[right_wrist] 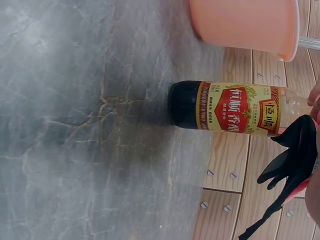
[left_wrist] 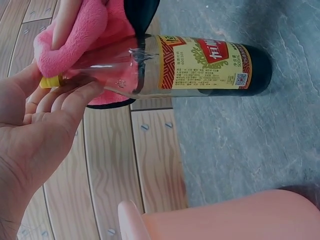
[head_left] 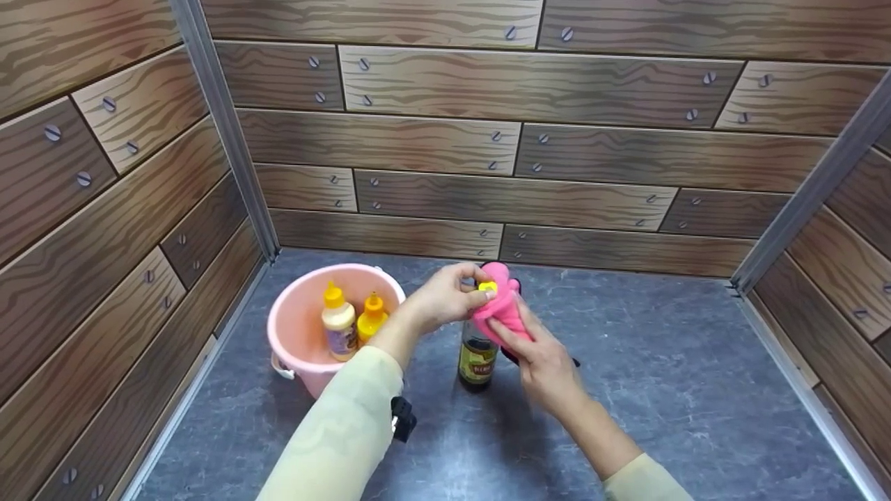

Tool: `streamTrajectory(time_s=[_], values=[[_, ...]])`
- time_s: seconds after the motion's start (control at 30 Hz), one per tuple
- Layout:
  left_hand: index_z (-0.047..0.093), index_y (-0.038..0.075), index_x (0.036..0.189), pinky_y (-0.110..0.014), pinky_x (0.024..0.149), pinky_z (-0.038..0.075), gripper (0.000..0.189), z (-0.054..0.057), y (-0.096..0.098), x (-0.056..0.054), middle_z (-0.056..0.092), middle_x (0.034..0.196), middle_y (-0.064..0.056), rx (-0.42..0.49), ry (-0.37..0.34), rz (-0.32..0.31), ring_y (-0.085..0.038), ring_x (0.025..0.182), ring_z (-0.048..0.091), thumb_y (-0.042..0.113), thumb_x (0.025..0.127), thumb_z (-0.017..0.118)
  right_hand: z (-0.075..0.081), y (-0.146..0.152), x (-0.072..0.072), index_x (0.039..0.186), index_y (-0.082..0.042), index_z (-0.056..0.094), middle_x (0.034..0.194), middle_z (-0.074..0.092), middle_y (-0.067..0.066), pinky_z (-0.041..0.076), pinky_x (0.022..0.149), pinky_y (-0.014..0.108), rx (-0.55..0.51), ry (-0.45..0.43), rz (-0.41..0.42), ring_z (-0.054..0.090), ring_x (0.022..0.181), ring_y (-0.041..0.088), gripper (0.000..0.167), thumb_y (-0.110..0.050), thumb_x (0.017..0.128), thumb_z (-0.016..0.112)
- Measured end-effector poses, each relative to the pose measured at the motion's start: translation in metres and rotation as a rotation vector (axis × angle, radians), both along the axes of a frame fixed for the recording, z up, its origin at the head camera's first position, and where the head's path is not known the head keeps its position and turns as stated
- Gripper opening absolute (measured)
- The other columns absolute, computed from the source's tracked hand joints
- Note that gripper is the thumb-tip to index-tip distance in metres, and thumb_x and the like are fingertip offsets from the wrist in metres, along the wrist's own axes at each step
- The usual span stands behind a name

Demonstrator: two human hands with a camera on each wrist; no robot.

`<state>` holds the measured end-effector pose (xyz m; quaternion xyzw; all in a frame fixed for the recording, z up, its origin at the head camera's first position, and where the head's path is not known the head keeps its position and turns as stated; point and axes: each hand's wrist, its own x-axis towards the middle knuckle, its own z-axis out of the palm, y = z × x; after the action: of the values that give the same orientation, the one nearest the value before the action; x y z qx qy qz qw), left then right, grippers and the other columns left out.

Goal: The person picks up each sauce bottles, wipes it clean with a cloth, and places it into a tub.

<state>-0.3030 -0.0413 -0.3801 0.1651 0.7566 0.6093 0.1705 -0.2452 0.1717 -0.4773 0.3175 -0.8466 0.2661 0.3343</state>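
A glass vinegar bottle point(head_left: 477, 363) with a yellow and red label and dark liquid stands upright on the grey floor. My left hand point(head_left: 444, 298) pinches its yellow cap point(head_left: 488, 287) between thumb and fingers, other fingertips lying along the bottle's neck in the left wrist view. From the other side, my right hand point(head_left: 550, 369) holds a fluffy pink cloth point(head_left: 511, 320) against the neck and shoulder. Black material point(right_wrist: 295, 150) on the cloth's other side hangs down beside the bottle in the right wrist view. The cloth covers much of the upper bottle in the head view.
Left of the bottle stands a pink bucket point(head_left: 296, 306). Inside are a cream squeeze bottle point(head_left: 340, 319) with a yellow top and an orange squeeze bottle point(head_left: 370, 324). Wood-patterned panels point(head_left: 431, 139) wall the back and both sides of the marbled grey floor point(head_left: 696, 362).
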Motion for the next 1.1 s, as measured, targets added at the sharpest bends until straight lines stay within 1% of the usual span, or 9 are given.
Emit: streamTrajectory(time_s=[0.17,0.3,0.37,0.57,0.67,0.8,0.9,1.1], values=[[0.062,0.006,0.123,-0.031,0.082,0.061,0.018,0.002,0.0,0.0,0.07,0.11,-0.012,-0.015,0.008,-0.002,-0.019,0.091,0.069,0.012,0.106,0.067,0.004,-0.001,-0.004,0.137,-0.021,0.073,0.159,0.047,0.023,0.057,0.096,0.058,0.025,-0.028,0.011,0.057,0.134,0.046,0.064,0.015,0.084,0.072],[0.064,0.008,0.119,-0.033,0.086,0.061,0.017,0.003,0.0,0.0,0.07,0.116,-0.012,-0.023,0.013,0.001,-0.021,0.098,0.07,0.015,0.105,0.07,0.002,-0.003,-0.007,0.135,-0.02,0.075,0.157,0.049,0.024,0.057,0.096,0.059,0.029,-0.077,0.012,0.059,0.129,0.048,0.063,0.015,0.083,0.071],[0.064,0.008,0.119,-0.033,0.085,0.061,0.018,0.003,0.0,0.0,0.071,0.117,-0.011,-0.023,0.017,-0.001,-0.022,0.099,0.07,0.016,0.104,0.071,0.0,-0.004,-0.008,0.134,-0.019,0.075,0.156,0.049,0.027,0.056,0.097,0.06,0.018,-0.088,0.025,0.06,0.128,0.049,0.062,0.016,0.083,0.071],[0.065,0.008,0.118,-0.032,0.083,0.06,0.017,0.003,-0.001,0.0,0.073,0.113,-0.01,-0.009,0.008,-0.004,-0.021,0.097,0.07,0.014,0.103,0.071,-0.008,-0.008,-0.013,0.134,-0.019,0.075,0.155,0.05,0.028,0.056,0.097,0.06,0.001,-0.055,0.061,0.061,0.125,0.05,0.067,0.018,0.079,0.068],[0.065,0.008,0.117,-0.036,0.088,0.06,0.017,0.002,-0.001,0.0,0.075,0.114,-0.009,-0.025,0.019,-0.002,-0.021,0.1,0.072,0.017,0.103,0.072,-0.012,-0.009,-0.013,0.135,-0.02,0.074,0.156,0.05,0.027,0.057,0.094,0.06,0.007,-0.045,0.053,0.063,0.123,0.05,0.068,0.018,0.079,0.07],[0.066,0.009,0.118,-0.039,0.091,0.06,0.018,0.002,-0.001,0.0,0.073,0.119,-0.01,-0.033,0.012,0.009,-0.023,0.107,0.071,0.018,0.103,0.072,-0.019,-0.009,-0.012,0.135,-0.021,0.074,0.155,0.05,0.027,0.058,0.092,0.059,0.012,-0.037,0.041,0.063,0.121,0.05,0.066,0.016,0.08,0.072],[0.065,0.009,0.119,-0.039,0.091,0.06,0.019,0.002,-0.001,0.0,0.072,0.121,-0.011,-0.032,0.004,0.01,-0.023,0.109,0.071,0.017,0.103,0.072,-0.024,-0.008,-0.011,0.134,-0.021,0.074,0.155,0.049,0.027,0.059,0.089,0.059,0.019,-0.028,0.033,0.064,0.12,0.051,0.065,0.015,0.08,0.071],[0.065,0.008,0.12,-0.036,0.087,0.06,0.02,0.001,-0.002,0.0,0.073,0.119,-0.011,-0.025,0.001,-0.003,-0.022,0.106,0.071,0.017,0.104,0.072,-0.03,-0.008,-0.009,0.136,-0.021,0.073,0.156,0.048,0.029,0.059,0.088,0.06,0.046,-0.033,0.01,0.062,0.122,0.051,0.065,0.014,0.081,0.072]])
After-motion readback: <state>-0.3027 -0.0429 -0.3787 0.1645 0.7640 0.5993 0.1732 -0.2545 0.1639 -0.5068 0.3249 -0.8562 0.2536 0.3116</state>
